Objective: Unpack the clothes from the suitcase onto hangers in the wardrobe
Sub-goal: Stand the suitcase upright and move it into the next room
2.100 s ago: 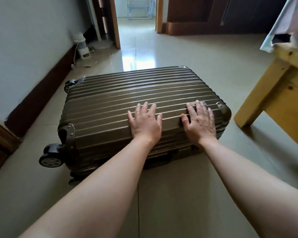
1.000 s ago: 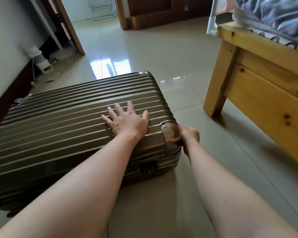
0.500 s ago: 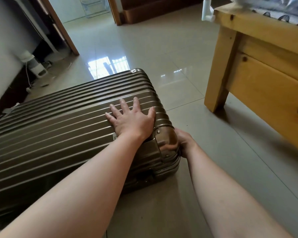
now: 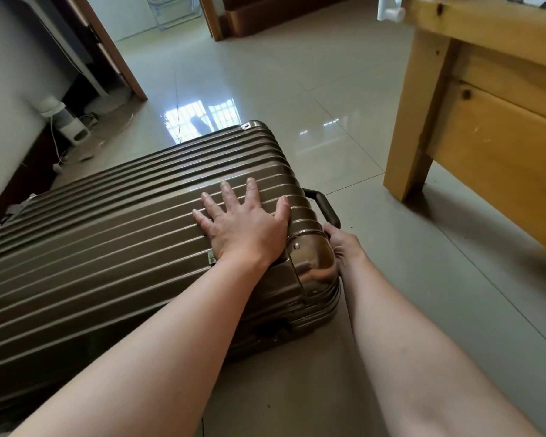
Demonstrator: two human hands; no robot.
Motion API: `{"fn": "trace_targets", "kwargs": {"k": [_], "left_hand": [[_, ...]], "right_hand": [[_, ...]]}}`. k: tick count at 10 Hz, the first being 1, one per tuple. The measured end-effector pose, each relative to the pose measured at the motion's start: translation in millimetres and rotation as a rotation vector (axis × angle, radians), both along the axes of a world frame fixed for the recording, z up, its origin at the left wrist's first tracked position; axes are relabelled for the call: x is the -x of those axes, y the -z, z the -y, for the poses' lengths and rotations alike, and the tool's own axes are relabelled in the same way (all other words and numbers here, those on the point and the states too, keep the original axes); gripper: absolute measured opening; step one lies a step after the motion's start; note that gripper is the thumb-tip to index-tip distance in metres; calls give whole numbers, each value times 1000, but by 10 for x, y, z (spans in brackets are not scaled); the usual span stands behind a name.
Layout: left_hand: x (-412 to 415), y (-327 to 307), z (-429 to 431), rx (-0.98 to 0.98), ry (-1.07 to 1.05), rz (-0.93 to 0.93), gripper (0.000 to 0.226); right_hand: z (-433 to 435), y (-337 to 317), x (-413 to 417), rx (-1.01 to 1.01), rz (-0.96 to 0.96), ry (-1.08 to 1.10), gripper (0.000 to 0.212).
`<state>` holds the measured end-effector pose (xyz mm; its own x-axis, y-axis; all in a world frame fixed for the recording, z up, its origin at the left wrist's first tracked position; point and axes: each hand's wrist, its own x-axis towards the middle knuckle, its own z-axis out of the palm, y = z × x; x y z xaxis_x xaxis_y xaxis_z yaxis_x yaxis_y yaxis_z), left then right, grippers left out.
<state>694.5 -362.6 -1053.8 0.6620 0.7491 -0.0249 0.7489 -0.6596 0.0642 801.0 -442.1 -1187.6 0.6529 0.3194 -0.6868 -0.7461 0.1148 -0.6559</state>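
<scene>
A bronze ribbed hard-shell suitcase (image 4: 114,222) lies flat and closed on the tiled floor. My left hand (image 4: 243,225) rests flat on its lid near the right corner, fingers spread. Beside the right end of the case is my right hand (image 4: 344,247), fingers curled round the lower end of the dark carry handle (image 4: 323,208), which stands out from the side. Part of that hand is hidden behind the metal corner. No clothes, hangers or wardrobe show.
A wooden bed frame (image 4: 486,121) with its leg (image 4: 413,146) stands to the right. A small white appliance (image 4: 60,121) with cables sits by the left wall. An open doorway (image 4: 158,23) lies ahead across the glossy tiles.
My right hand left the lid, went round the right end of the suitcase and took hold of the carry handle, which now stands out. My left hand stayed flat on the lid.
</scene>
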Motion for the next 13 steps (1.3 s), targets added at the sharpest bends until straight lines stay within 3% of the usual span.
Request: {"fn": "trace_targets", "kwargs": {"k": [1, 6, 9, 12, 13], "left_hand": [[-1, -5, 1, -6, -2, -4, 72], [212, -184, 18, 29, 3, -28, 73], [533, -713, -71, 97, -39, 57, 80], [1145, -1642, -359, 252, -77, 244, 90], [1437, -1890, -581, 323, -94, 331, 93]], "right_hand": [[-10, -49, 3, -47, 4, -31, 34], [51, -229, 163, 22, 244, -66, 30], [-128, -569, 344, 44, 376, -38, 29], [-560, -1533, 762, -70, 507, -35, 41], [-666, -1917, 1032, -117, 533, -38, 24]]}}
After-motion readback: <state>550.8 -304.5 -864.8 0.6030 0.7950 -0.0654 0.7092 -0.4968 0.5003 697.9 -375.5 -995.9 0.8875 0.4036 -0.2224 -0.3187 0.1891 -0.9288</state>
